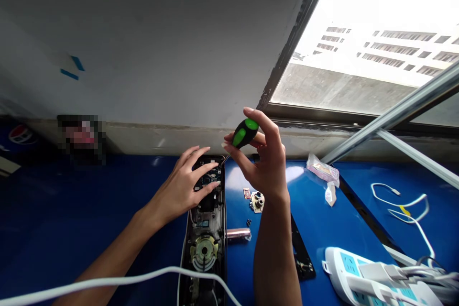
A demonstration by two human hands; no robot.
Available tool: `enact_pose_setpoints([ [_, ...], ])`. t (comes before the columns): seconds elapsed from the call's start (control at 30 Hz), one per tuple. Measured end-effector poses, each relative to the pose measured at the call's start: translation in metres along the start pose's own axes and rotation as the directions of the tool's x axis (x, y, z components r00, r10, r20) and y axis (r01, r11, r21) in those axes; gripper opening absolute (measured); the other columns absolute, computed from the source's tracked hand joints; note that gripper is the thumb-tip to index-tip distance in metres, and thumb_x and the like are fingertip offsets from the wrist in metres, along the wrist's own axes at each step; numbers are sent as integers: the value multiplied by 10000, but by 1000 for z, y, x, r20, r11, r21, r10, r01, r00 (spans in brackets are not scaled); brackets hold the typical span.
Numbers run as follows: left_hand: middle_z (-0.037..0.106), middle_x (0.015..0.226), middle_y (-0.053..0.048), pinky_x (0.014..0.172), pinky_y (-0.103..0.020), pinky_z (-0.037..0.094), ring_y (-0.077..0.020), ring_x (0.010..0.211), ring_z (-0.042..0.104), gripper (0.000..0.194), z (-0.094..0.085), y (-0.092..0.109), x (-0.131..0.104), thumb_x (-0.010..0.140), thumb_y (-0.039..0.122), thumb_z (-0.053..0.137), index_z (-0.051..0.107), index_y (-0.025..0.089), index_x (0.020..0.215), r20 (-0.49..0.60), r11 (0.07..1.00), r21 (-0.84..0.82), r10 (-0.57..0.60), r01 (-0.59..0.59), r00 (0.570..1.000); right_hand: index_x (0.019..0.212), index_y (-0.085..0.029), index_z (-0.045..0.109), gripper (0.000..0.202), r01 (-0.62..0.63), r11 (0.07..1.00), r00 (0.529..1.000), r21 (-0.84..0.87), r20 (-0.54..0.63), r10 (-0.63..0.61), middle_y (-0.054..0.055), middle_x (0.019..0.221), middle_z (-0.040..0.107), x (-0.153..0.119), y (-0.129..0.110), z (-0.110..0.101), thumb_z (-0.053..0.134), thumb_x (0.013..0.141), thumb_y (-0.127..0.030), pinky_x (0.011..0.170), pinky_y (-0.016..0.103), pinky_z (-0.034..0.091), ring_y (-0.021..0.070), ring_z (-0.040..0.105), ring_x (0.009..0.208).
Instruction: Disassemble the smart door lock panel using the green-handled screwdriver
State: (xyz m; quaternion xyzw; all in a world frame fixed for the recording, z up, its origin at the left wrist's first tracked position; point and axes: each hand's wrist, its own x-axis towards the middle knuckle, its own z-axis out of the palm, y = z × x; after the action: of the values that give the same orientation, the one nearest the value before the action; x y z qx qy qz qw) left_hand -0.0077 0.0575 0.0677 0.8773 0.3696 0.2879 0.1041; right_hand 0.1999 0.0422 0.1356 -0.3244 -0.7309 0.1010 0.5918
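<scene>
Green-and-black screwdriver (245,133) clamped in right hand (266,165), opened device (211,220) beneath left hand (185,180), its fingers apart

Left hand (186,179) lay palm down, fingers spread; I had the right hand (263,162) raised, its fingers curled in a pinch.

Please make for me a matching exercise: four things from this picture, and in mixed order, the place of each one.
1. green-and-black screwdriver
2. long black opened device
3. shiny pinkish cylinder
4. white power strip

A. at the lower right, with plugs in it
B. partly under the spread fingers of the left hand
C. lying between the device and the right forearm
D. held in the right hand

Pairs: 1-D, 2-B, 3-C, 4-A
</scene>
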Motion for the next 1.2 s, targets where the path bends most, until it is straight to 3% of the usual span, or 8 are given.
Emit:
enact_pose_setpoints([
  [0.27,415,1625,-127,1223,-565,425,-350,1518,381,417,0,1,0,1023,461,591,670,242,1369,54,999,-44,-26,28,998,1504,-366,467,611,-2,1000,1000,-11,-1,2,44,1394,676,0,6,4,668,959,-178,925,386,671,183,765,989],
  [0.43,449,1592,-118,1197,-554,462,-346,1470,457,426,0,0,0,1018,463,598,656,267,1392,58,996,-78,-37,41,998,1487,-417,498,664,17,993,998,-117,-63,-24,21,1399,689,1,9,4,771,909,-240,862,395,667,212,755,990],
  [0.63,469,1582,-105,1170,-541,498,-352,1445,488,434,0,-1,-1,1011,468,607,657,290,1403,45,998,-55,-42,44,998,1537,-364,479,489,4,1000,1000,-10,-7,-4,61,1454,637,2,1,0,437,1072,-216,937,472,659,261,687,1240],
  [0.8,474,1578,-112,1183,-544,484,-354,1449,485,440,0,0,-1,1012,476,599,665,271,1396,47,998,-49,-46,48,998,1267,-382,723,357,12,998,986,-56,-166,-21,39,1186,677,4,-3,-3,745,931,-261,841,413,670,217,704,1006],
  [0.97,484,1571,-119,1186,-540,482,-351,1444,489,434,1,-1,0,1013,465,601,676,253,1384,39,998,-44,-41,42,998,1416,-378,638,425,13,996,998,91,-59,-8,48,1338,689,4,-6,-5,499,1056,-200,934,475,657,242,708,1152],
  [1.1,487,1571,-112,1187,-541,482,-348,1442,493,422,2,-1,0,1012,458,606,680,264,1380,22,998,-47,-33,34,999,1236,-394,753,370,-1,1000,988,14,-153,3,23,1140,699,4,-8,-6,748,917,-207,818,410,679,214,721,995],
  [1.2,487,1573,-111,1179,-541,490,-348,1444,492,417,3,-1,-1,1011,462,608,685,264,1371,20,998,-46,-30,31,999,1268,-375,740,336,-1,999,987,-43,-161,-6,39,1194,692,4,-8,-7,648,980,-228,902,439,664,229,714,1073],
])
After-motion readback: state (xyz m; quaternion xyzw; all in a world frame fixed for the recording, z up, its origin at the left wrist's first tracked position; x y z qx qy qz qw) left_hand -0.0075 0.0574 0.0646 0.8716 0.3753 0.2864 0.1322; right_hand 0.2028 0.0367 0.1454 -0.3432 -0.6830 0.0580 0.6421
